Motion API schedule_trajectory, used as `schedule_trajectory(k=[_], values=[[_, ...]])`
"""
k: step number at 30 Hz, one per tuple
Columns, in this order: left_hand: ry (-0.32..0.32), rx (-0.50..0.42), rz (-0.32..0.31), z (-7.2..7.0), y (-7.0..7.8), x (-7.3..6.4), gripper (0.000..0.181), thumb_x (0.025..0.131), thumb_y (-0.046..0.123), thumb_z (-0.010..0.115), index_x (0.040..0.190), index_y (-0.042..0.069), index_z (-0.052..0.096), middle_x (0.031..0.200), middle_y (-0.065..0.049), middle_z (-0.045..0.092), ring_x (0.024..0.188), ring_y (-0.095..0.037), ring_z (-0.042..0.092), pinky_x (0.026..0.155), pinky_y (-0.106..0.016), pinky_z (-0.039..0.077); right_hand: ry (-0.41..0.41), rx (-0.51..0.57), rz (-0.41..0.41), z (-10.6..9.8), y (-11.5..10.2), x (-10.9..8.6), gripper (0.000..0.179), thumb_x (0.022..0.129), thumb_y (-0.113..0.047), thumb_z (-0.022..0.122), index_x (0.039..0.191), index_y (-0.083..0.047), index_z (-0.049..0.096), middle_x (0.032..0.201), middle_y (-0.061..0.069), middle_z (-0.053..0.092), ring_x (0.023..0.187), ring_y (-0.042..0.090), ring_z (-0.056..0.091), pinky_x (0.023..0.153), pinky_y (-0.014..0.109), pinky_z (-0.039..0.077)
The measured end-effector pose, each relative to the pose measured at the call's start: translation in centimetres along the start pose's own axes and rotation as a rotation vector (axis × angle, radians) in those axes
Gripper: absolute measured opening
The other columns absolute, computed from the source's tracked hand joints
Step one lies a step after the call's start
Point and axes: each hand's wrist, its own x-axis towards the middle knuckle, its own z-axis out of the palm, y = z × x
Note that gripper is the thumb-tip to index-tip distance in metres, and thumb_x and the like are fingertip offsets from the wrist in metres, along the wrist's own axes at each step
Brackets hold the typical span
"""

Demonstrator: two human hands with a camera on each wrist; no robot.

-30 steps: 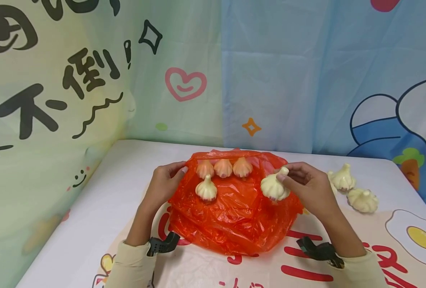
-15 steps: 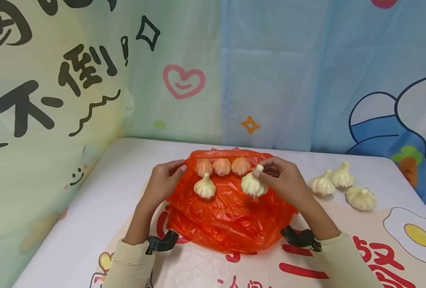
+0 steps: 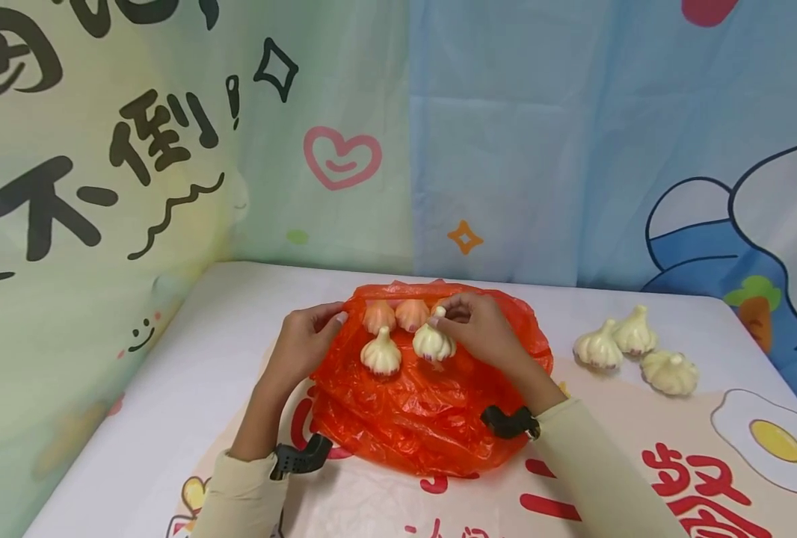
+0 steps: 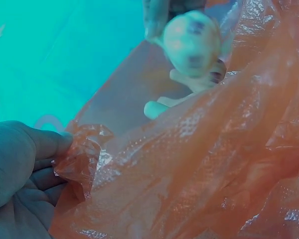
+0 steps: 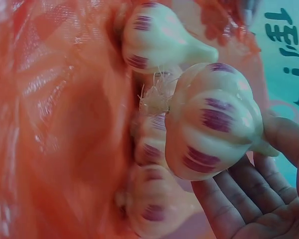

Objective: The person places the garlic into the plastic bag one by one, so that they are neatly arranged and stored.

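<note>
A red plastic bag (image 3: 425,426) lies spread on the table, its far edge held up at the left by my left hand (image 3: 304,340), which pinches the film between thumb and fingers. My right hand (image 3: 482,332) holds a garlic bulb (image 3: 434,344) by its stem, above the bag; purple streaks show on that bulb (image 5: 214,124) in the right wrist view. Another garlic bulb (image 3: 381,353) stands on the bag to its left. Behind these, tinted orange by the film, sits a row of garlic bulbs (image 3: 379,317); the right hand hides much of the rightmost one.
Three garlic bulbs (image 3: 598,347) lie grouped on the white table (image 3: 560,306) to the right of the bag. A printed mat (image 3: 614,426) lies under the bag's near side. Printed cloth walls (image 3: 506,187) stand behind and at the left.
My right hand has carried its garlic bulb leftward over the bag, from the bag's right edge to beside the standing bulb. The left hand keeps its pinch on the bag in the same place.
</note>
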Motion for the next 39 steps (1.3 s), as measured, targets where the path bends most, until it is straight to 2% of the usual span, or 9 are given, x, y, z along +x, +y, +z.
schedule_trajectory(k=[9,17,24,33,39], values=[[0.005,0.006,-0.006,0.0,0.0,-0.1,0.031,0.099,0.018,0.057,0.126,0.005,0.064,0.115,-0.01,0.068,0.09,-0.023,0.068,0.074,-0.037,0.058,0.012,-0.007,0.032,2.3,0.6,1.3,0.025,0.086,-0.017,0.076,0.102,0.0,0.067,0.097,0.011,0.068,0.088,0.024,0.067,0.079,0.036,0.057],[0.001,0.009,0.006,-0.2,-0.1,-0.1,0.031,0.1,0.018,0.056,0.127,0.004,0.064,0.115,-0.011,0.067,0.09,-0.023,0.068,0.074,-0.036,0.058,0.029,-0.036,0.065,3.2,0.7,1.5,0.028,0.085,-0.02,0.077,0.102,0.001,0.067,0.097,0.011,0.068,0.087,0.024,0.066,0.076,0.035,0.058],[0.001,0.008,-0.008,-0.1,0.0,0.0,0.031,0.099,0.018,0.057,0.126,0.005,0.064,0.114,-0.009,0.068,0.089,-0.022,0.068,0.073,-0.034,0.058,0.001,-0.04,0.111,3.5,1.2,1.6,0.037,0.085,-0.026,0.077,0.109,0.0,0.065,0.101,0.01,0.067,0.089,0.024,0.065,0.077,0.033,0.057],[0.0,0.001,0.004,-0.1,0.0,0.1,0.031,0.099,0.017,0.057,0.126,0.004,0.064,0.114,-0.01,0.068,0.088,-0.021,0.069,0.072,-0.034,0.058,0.002,-0.026,0.076,3.3,1.6,1.3,0.039,0.085,-0.022,0.077,0.114,0.001,0.063,0.107,0.012,0.066,0.094,0.025,0.066,0.081,0.035,0.057],[0.0,-0.002,0.018,-0.2,0.0,0.0,0.03,0.099,0.017,0.057,0.125,0.003,0.064,0.113,-0.011,0.068,0.089,-0.022,0.069,0.073,-0.035,0.058,-0.011,-0.031,0.023,3.1,1.5,0.9,0.037,0.088,-0.015,0.074,0.118,0.004,0.063,0.109,0.015,0.067,0.096,0.028,0.067,0.082,0.037,0.056]])
